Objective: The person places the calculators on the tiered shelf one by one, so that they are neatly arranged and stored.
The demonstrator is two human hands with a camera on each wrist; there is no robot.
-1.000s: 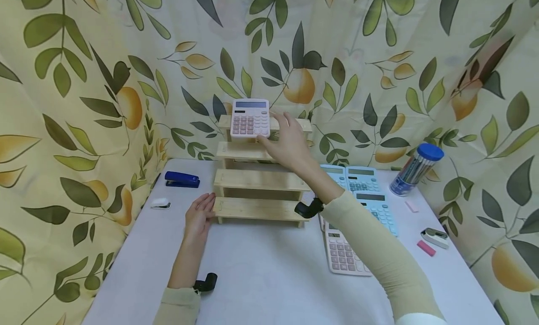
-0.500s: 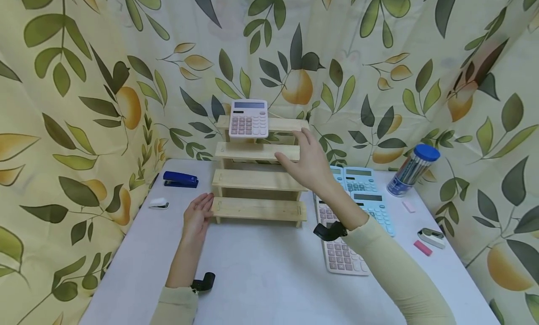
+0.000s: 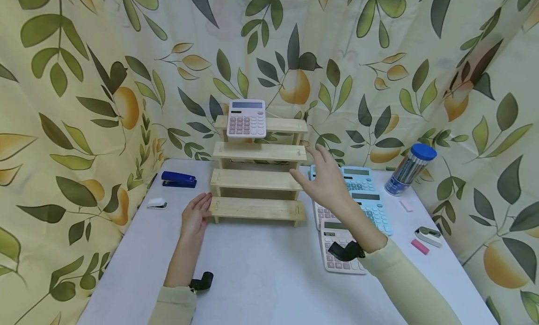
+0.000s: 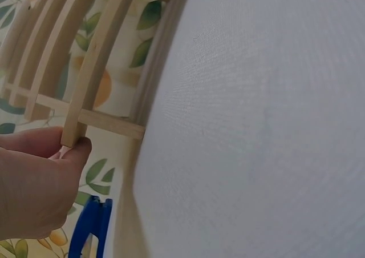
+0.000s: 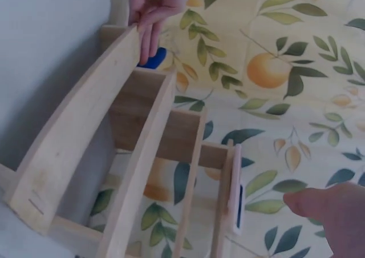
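Wooden stepped shelf (image 3: 257,175) stands at the table's far middle, a pink calculator (image 3: 246,119) on its top step. Left hand (image 3: 195,217) rests flat-fingered against the lowest step's left end. Right hand (image 3: 326,182) hovers open right of the shelf, above the calculators (image 3: 366,198); bare table (image 3: 261,273) lies nearer.

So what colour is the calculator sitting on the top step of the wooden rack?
Pink calculator, with a grey display; clearest in the head view.

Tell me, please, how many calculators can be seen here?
5 at least: one pink calculator on the shelf's top step, two blue calculators and two pink ones stacked right of it. The right hand may hide more.
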